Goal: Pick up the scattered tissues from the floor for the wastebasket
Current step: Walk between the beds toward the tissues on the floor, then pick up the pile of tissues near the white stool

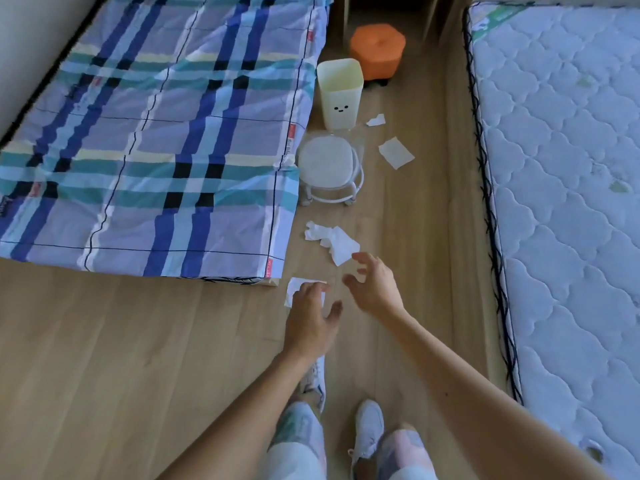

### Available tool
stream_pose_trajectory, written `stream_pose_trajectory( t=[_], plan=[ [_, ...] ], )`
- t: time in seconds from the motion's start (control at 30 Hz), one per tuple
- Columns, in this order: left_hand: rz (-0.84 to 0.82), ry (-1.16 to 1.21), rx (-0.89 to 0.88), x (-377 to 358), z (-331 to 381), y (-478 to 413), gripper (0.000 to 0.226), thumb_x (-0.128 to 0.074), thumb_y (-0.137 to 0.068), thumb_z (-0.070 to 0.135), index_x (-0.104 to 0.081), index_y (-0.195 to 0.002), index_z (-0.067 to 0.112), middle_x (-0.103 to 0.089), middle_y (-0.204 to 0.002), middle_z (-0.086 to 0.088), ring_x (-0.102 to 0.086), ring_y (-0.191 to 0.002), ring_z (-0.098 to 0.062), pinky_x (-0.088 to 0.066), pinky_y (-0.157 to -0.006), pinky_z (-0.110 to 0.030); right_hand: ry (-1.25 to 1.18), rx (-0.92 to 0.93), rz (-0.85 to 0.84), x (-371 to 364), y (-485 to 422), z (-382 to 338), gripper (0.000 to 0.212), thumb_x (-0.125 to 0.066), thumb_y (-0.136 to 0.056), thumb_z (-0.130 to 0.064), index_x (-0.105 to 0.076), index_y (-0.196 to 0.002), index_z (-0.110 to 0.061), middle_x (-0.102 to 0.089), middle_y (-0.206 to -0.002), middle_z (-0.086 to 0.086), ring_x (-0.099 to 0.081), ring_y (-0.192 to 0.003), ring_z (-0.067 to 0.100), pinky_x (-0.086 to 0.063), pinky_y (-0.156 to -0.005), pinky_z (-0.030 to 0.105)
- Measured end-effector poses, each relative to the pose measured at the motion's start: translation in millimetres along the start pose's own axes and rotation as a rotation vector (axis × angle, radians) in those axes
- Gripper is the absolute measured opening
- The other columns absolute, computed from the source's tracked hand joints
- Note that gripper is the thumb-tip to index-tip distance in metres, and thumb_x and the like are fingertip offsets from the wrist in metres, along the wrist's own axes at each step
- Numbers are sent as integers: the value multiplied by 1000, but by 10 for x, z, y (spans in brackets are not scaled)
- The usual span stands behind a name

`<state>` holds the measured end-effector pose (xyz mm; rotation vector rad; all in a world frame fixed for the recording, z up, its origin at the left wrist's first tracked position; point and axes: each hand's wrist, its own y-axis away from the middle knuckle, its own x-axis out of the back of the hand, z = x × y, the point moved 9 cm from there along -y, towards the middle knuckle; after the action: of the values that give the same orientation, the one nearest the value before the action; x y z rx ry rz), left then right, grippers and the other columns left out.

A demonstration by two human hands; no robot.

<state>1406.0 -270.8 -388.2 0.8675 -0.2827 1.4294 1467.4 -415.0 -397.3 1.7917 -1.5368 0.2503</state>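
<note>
Head view: four tissues show on the wooden floor (pixel 173 341), all placed here by the cream wastebasket (pixel 340 93) with the small face. Nearest it, just to its right, lies a small crumpled scrap (pixel 376 120); a flat tissue (pixel 396 152) sits a little further out on the same side. Well in front of the wastebasket, beyond the white round stool (pixel 330 168), is a long twisted tissue (pixel 330 240), and furthest from it a flat tissue (pixel 298 287) by the corner of the plaid bedspread (pixel 156 133).

The left hand (pixel 311 320) is spread, fingers over that furthest tissue, whether touching I cannot tell. The right hand (pixel 375 285) is spread too, fingertips beside the twisted tissue's near end, gripping nothing.

Nothing is visible inside the wastebasket, though its bottom is hidden. I judge the task barely begun: all four visible tissues remain to be gathered.
</note>
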Motion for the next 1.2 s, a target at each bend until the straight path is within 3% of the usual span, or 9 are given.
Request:
stream_pose_trajectory(
  t=[0.2, 0.3, 0.53, 0.7, 0.8, 0.9, 1.03, 1.1, 1.2],
  plan=[
    [-159, -346, -32, -1179, -1347, -1517, 42, -58, -90, 32, -54, -128, 16, -52, -134, -2, -51, -125, -24, -51, -95, -41, 147, 5, -42, -965, -1585, 1125, 50, -63, -88, -29, -48, -136, -22, -51, -136, 2, -59, -114, 25, -50, -84, 38],
    [-181, -422, -29, -1779, -2144, -2203, 43, -58, -90, 33, -53, -129, 16, -52, -134, -2, -51, -124, -24, -51, -94, -40, 244, 31, -34, -1445, -2334, 1726, 53, -62, -89, -28, -45, -139, -20, -47, -140, 4, -59, -111, 27, -45, -74, 34],
    [-215, -634, 19, -3281, -3889, -3286, 45, -51, -94, 44, -48, -129, 17, -48, -130, -4, -47, -121, -22, -52, -88, -36, 379, 125, -61, -2687, -3821, 2930, 64, -59, -92, -24, -28, -148, -18, -31, -149, 8, -57, -111, 29, -42, -68, 34],
    [-103, -679, 2, -3687, -4547, -3691, 56, -54, -89, 55, -44, -133, 21, -48, -130, 0, -48, -118, -19, -48, -87, -30, 418, 183, -6, -3152, -4415, 3299, 68, -63, -89, -24, -29, -147, -14, -29, -148, 11, -50, -119, 29, -49, -90, 44],
    [-56, -674, -36, -3783, -4724, -3778, 42, -63, -88, 43, -55, -124, 24, -57, -119, 3, -56, -107, -17, -52, -76, -29, 472, 228, 55, -3280, -4629, 3393, 67, -65, -87, -30, -33, -144, -15, -30, -149, 10, -46, -125, 29, -40, -98, 42],
    [49, -551, -171, -3742, -4617, -3787, 13, -75, -80, 14, -72, -92, 20, -69, -90, 5, -65, -83, -16, -54, -64, -30, 546, 259, 91, -3344, -4752, 3470, 68, -65, -87, -36, -34, -144, -16, -33, -149, 8, -41, -130, 28, -35, -103, 43],
    [227, -279, -320, -3392, -4125, -3943, 26, -42, -90, 18, -64, -79, 11, -59, -80, -4, -56, -74, -23, -47, -64, -39, 589, 263, 87, -3418, -4840, 3591, 70, -65, -88, -37, -31, -145, -16, -45, -138, 7, -42, -125, 29, -34, -102, 42],
    [330, -232, -399, -3143, -3736, -4143, 19, -46, -88, 13, -58, -74, 9, -53, -78, -6, -51, -73, -26, -44, -65, -40, 594, 243, 75, -3445, -4855, 3674, 71, -64, -89, -35, -29, -147, -17, -48, -137, 6, -42, -126, 29, -32, -104, 42],
    [415, -268, -465, -2888, -3248, -4672, 14, -55, -85, 8, -69, -85, 7, -60, -95, -8, -55, -91, -29, -44, -78, -42, 558, 217, 59, -3466, -4868, 3787, 73, -63, -91, -34, -24, -151, -18, -49, -139, 5, -42, -128, 28, -31, -107, 42]
  ],
)
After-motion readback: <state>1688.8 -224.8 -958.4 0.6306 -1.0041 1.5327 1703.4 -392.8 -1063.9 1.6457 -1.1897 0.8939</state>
